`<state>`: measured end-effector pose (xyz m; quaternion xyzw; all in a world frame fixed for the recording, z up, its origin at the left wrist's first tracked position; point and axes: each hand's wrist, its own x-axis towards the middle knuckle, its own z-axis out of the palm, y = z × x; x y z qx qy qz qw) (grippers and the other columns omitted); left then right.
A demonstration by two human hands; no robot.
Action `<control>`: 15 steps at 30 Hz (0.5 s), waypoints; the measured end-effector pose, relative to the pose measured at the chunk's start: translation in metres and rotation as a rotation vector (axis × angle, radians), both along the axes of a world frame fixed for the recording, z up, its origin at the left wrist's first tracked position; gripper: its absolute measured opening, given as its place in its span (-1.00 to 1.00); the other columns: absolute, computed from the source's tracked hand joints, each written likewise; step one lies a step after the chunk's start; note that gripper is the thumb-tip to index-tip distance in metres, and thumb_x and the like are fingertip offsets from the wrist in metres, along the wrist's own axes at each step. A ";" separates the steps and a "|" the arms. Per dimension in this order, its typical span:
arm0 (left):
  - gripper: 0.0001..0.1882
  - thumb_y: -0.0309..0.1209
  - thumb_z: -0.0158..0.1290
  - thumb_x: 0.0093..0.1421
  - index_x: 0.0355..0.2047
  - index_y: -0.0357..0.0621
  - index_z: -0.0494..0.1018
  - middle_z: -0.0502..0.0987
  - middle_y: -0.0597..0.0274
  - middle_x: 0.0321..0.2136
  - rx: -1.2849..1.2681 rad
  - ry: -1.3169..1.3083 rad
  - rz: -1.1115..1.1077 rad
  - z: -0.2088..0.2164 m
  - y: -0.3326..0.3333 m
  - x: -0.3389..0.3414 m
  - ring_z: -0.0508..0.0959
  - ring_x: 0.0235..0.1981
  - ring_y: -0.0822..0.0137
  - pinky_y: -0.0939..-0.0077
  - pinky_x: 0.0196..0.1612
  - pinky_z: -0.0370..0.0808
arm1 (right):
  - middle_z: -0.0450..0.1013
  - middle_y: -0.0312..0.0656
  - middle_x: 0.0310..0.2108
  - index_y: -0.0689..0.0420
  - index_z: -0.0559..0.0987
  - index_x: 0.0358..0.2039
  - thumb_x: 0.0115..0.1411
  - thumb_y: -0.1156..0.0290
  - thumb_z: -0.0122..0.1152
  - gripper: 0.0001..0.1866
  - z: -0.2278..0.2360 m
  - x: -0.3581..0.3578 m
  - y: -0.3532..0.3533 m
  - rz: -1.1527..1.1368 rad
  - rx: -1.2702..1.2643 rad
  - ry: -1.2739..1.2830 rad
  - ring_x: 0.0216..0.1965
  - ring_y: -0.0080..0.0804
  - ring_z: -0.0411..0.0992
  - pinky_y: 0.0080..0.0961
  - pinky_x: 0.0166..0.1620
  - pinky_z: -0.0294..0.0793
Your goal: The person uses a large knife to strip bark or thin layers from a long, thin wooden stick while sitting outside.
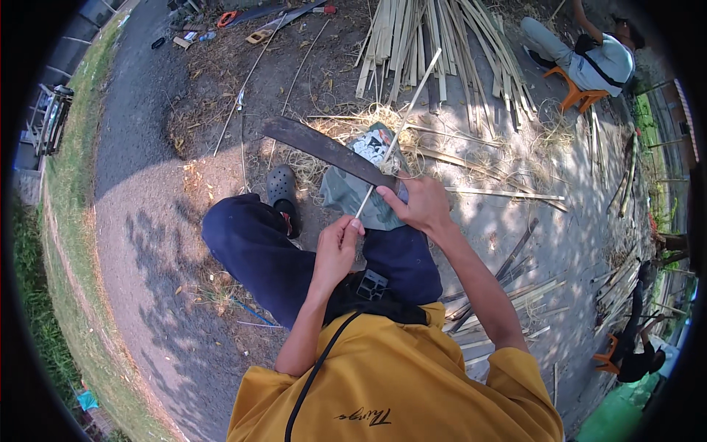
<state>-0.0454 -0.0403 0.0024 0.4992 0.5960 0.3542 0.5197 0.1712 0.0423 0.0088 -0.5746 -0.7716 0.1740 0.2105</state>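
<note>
A thin pale bamboo strip (414,101) slants up and away from my left hand (337,244). My left fingers are closed round its near end, above my lap. My right hand (421,203) grips the near end of a broad dark machete (318,148), its handle hidden by the fingers. The blade points to the far left and crosses the strip close to my right thumb. Under both lies a grey-green cloth (336,190) with a black-and-white patterned part, draped over my right leg. Fine curled shavings (383,116) lie just beyond it.
A large bundle of split bamboo strips (412,44) lies ahead, with more strips (515,309) to my right. Saws (287,22) rest on the ground at the far left. One person (600,62) sits on an orange stool at far right; another (637,361) sits lower right.
</note>
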 end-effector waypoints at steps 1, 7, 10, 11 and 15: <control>-0.68 -0.32 -0.01 0.54 -0.35 -0.24 0.50 0.26 0.41 -0.65 -0.007 -0.013 -0.004 -0.001 0.002 0.001 0.21 -0.58 0.57 0.44 -0.50 0.13 | 0.56 0.12 -0.60 0.24 0.73 -0.09 0.29 -0.25 0.29 -0.31 0.002 0.001 -0.002 0.004 -0.001 0.056 -0.51 0.13 0.61 -0.07 -0.41 0.57; -0.69 -0.34 -0.01 0.54 -0.35 -0.25 0.48 0.25 0.40 -0.66 0.041 -0.005 -0.031 0.016 0.014 0.015 0.20 -0.60 0.56 0.41 -0.51 0.13 | 0.56 0.08 -0.59 0.20 0.70 -0.24 0.27 -0.26 0.32 -0.36 0.020 0.011 -0.016 0.054 0.020 -0.046 -0.53 0.08 0.61 -0.09 -0.41 0.57; -0.70 -0.35 -0.01 0.54 -0.35 -0.25 0.48 0.25 0.41 -0.66 0.063 -0.003 -0.047 0.026 0.015 0.019 0.20 -0.60 0.57 0.42 -0.52 0.13 | 0.54 0.05 -0.62 0.17 0.68 -0.28 0.28 -0.28 0.29 -0.36 0.023 0.021 -0.017 0.082 0.021 -0.058 -0.54 0.06 0.60 -0.08 -0.43 0.54; -0.69 -0.35 -0.01 0.54 -0.35 -0.25 0.48 0.25 0.42 -0.66 0.063 -0.011 -0.053 0.028 0.014 0.019 0.20 -0.59 0.57 0.43 -0.52 0.13 | 0.54 0.05 -0.62 0.17 0.68 -0.28 0.28 -0.28 0.29 -0.36 0.023 0.025 -0.013 0.080 0.024 -0.057 -0.54 0.06 0.60 -0.08 -0.43 0.54; -0.70 -0.36 -0.02 0.55 -0.35 -0.24 0.48 0.23 0.45 -0.67 0.055 -0.025 -0.033 0.026 -0.010 0.006 0.19 -0.59 0.58 0.44 -0.52 0.12 | 0.50 0.02 -0.67 0.16 0.66 -0.36 0.30 -0.31 0.24 -0.34 0.022 0.042 0.017 -0.048 0.022 -0.080 -0.57 0.07 0.58 -0.05 -0.44 0.52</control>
